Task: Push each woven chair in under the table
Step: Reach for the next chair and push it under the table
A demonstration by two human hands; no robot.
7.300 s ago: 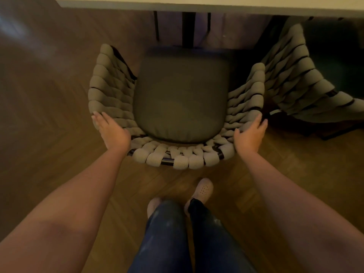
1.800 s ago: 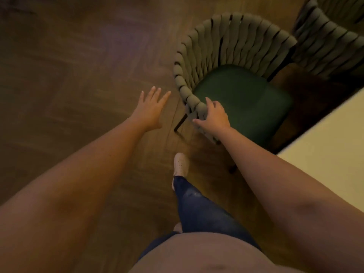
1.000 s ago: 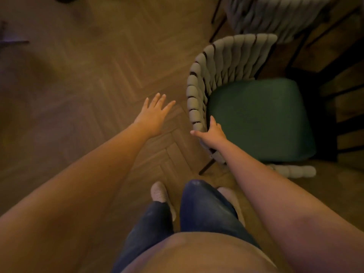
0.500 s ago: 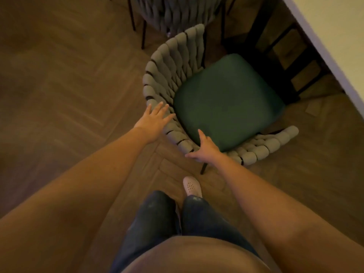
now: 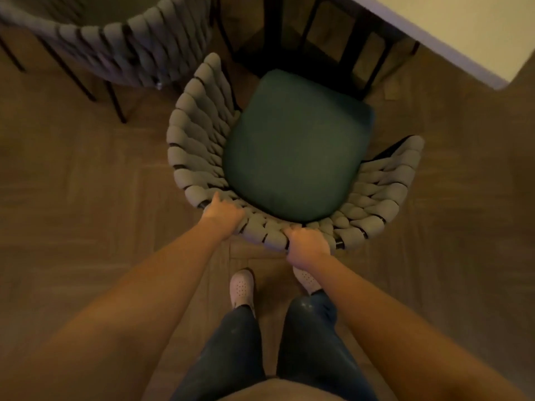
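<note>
A woven chair (image 5: 197, 146) with a grey rope back and a dark green seat cushion (image 5: 295, 146) stands right in front of me, its seat facing the white table (image 5: 451, 33) at the top right. My left hand (image 5: 223, 212) grips the back rim on its left part. My right hand (image 5: 307, 244) grips the rim at its middle, fingers curled over the weave. The front of the seat lies near the table's dark frame (image 5: 350, 44), outside the tabletop's edge.
A second woven chair (image 5: 121, 44) stands at the top left, its back almost touching the first chair's left arm. My legs and pale shoes (image 5: 241, 287) are just behind the chair. Wooden herringbone floor (image 5: 72, 198) lies open to the left and right.
Both hands have closed round the chair's back rim; half a second ago they lay flat against it. The view has swung so that I now stand squarely behind the chair.
</note>
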